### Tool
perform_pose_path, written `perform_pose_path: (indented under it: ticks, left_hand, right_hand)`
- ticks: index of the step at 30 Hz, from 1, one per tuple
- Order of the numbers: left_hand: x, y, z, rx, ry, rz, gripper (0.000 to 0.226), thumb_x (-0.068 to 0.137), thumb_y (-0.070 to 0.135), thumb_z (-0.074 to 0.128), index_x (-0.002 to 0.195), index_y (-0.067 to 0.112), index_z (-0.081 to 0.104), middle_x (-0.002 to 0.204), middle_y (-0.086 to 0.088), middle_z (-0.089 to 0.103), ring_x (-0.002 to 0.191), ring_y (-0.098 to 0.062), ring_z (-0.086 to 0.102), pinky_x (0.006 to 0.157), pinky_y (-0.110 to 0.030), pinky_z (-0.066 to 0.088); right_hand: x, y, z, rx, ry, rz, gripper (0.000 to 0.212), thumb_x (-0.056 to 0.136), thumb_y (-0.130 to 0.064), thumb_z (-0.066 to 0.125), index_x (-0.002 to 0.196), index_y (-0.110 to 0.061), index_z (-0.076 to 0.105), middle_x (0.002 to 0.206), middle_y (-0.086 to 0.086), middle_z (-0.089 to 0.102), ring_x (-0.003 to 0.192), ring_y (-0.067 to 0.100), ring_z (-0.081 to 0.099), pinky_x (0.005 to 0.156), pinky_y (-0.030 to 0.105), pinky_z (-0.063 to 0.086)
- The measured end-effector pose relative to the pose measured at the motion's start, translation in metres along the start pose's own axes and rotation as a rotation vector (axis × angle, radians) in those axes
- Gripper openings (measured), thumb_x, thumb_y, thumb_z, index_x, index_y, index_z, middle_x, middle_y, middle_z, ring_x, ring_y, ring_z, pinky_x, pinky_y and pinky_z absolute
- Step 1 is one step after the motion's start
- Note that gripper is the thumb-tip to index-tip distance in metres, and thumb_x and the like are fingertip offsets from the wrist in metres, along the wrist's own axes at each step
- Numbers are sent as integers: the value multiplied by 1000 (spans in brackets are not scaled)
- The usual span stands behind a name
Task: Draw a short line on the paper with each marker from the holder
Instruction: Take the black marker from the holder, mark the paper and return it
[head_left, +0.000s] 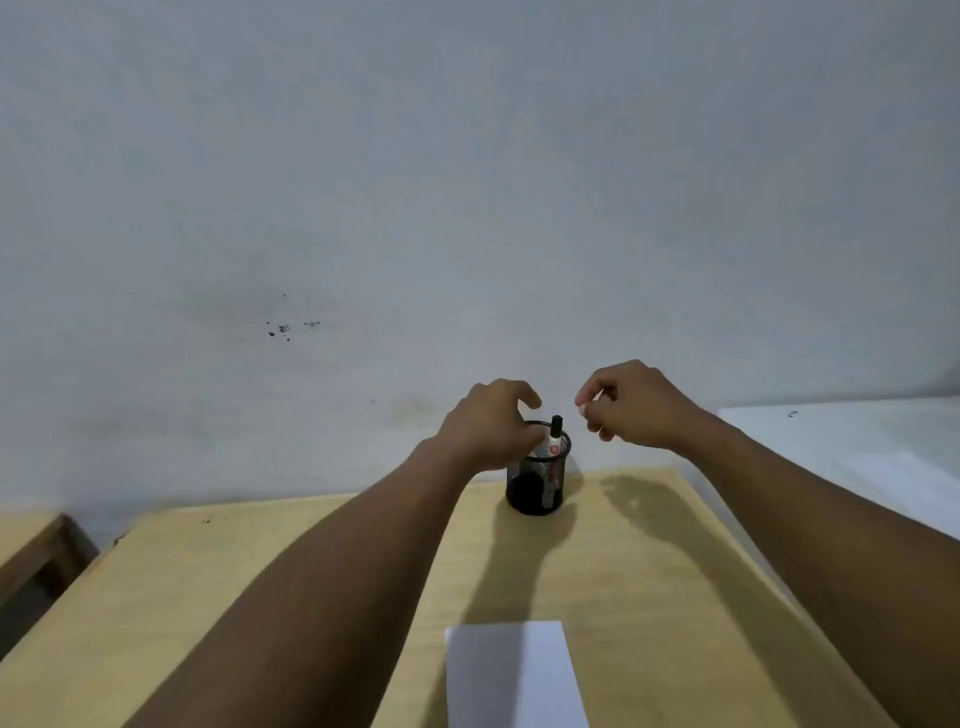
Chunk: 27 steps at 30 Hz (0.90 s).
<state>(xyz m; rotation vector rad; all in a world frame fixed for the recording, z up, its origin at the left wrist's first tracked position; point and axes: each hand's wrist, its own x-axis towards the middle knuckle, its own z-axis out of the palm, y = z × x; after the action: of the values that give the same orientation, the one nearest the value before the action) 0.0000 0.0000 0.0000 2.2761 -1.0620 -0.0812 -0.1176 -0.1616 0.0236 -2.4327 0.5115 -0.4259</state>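
Observation:
A black mesh holder stands near the far edge of the wooden table. One marker with a black cap and white body leans inside it. My left hand rests over the holder's left rim, fingers curled around it, thumb raised. My right hand hovers just right of the holder, above the table, with fingertips pinched together; nothing shows between them. A white sheet of paper lies at the near edge, between my forearms.
A pale wall rises right behind the table. A white surface adjoins on the right, and a second wooden piece sits at the left with a gap before it.

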Motion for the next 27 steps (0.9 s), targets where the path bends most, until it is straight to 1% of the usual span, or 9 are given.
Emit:
perform_pose_path:
  ticks: [5, 9, 12, 15, 18, 20, 23, 24, 27]
  left_hand:
    - [35, 1, 26, 143, -27, 19, 49, 83, 42, 68, 131, 34, 62, 119, -2, 73, 112, -24, 65, 87, -39, 54]
    - [48, -1, 39, 244, -6, 62, 28, 85, 40, 66, 111, 33, 71, 114, -2, 72, 106, -27, 65, 74, -35, 49]
    - [44, -1, 39, 206, 39, 70, 21, 84, 40, 68, 101, 29, 73, 104, 0, 75, 101, -25, 67, 75, -35, 53]
    - [32, 2, 26, 104, 95, 60, 14, 84, 40, 72, 92, 28, 74, 93, 2, 77, 95, -22, 69, 80, -40, 59]
    - [17, 7, 5, -58, 169, 51, 11, 84, 38, 75, 87, 27, 73, 83, 3, 78, 85, -20, 73, 77, -39, 61]
    - [2, 11, -12, -188, 227, 36, 10, 85, 34, 76, 86, 25, 71, 79, 0, 80, 79, -19, 76, 72, -35, 62]
    - [-27, 13, -39, -392, 285, -25, 11, 89, 26, 74, 91, 15, 71, 77, -5, 80, 71, -17, 79, 59, -24, 56]
    - [-37, 13, -47, -471, 288, -48, 11, 90, 23, 73, 93, 12, 72, 78, -7, 81, 72, -20, 80, 59, -24, 54]
    - [-69, 5, -64, -698, 212, -108, 12, 94, 21, 71, 98, 9, 71, 90, -12, 82, 85, -28, 81, 69, -29, 54]
  right_hand:
    - [25, 28, 9, -1, 3, 55, 13, 90, -12, 62, 94, -13, 75, 79, 8, 79, 74, 26, 77, 63, 26, 55]
    - [32, 39, 21, 15, -18, 71, 11, 90, -12, 64, 91, -14, 74, 77, 7, 78, 70, 24, 77, 75, 33, 59]
    - [27, 39, 26, 21, -35, 77, 11, 89, -12, 63, 90, -15, 74, 77, 6, 78, 67, 20, 76, 76, 36, 60]
    - [16, 30, 24, 22, -37, 68, 13, 89, -12, 62, 91, -15, 75, 77, 6, 78, 71, 23, 78, 71, 33, 59]
    - [4, 15, 21, 30, -34, 53, 13, 89, -11, 62, 90, -16, 74, 76, 7, 78, 71, 22, 78, 61, 25, 54]
    - [-4, 2, 20, 51, -19, 52, 14, 88, -10, 60, 89, -15, 73, 77, 8, 79, 74, 22, 78, 59, 25, 52]
    - [-19, -20, 20, 164, -32, 77, 14, 93, -11, 59, 89, -7, 73, 83, 15, 80, 73, 24, 76, 63, 33, 56]
    - [-25, -29, 20, 234, -59, 103, 19, 95, -19, 62, 91, -3, 72, 84, 18, 80, 70, 24, 74, 63, 33, 56]
    - [-47, -54, 27, 484, -196, 250, 57, 90, -55, 67, 99, 1, 73, 82, 20, 78, 66, 25, 71, 59, 31, 53]
